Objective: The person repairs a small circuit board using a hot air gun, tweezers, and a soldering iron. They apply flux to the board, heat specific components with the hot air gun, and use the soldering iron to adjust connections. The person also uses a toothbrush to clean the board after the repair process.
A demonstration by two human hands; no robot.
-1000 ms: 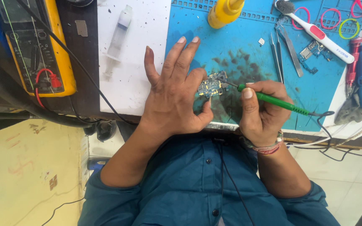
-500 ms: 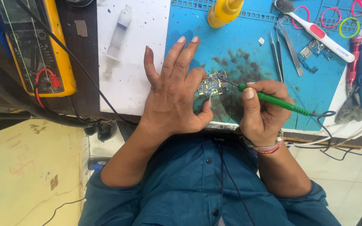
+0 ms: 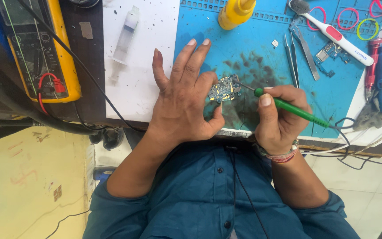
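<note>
Here, left hand point(image 3: 184, 99) spread, pinching circuit board point(image 3: 224, 88); right hand point(image 3: 279, 117) gripping green soldering iron point(image 3: 295, 110), tip on board.

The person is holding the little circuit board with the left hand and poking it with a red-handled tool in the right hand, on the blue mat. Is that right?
Almost. The tool's handle is green, not red, as the head view shows. The rest holds: the left hand holds the little circuit board, and the right hand brings the tool's tip to it over the blue mat.

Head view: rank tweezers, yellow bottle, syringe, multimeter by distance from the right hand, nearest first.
From the right hand:
1. Tweezers, just above it on the blue mat.
2. Yellow bottle, top centre.
3. Syringe, on the white sheet, left.
4. Multimeter, far left.
</note>
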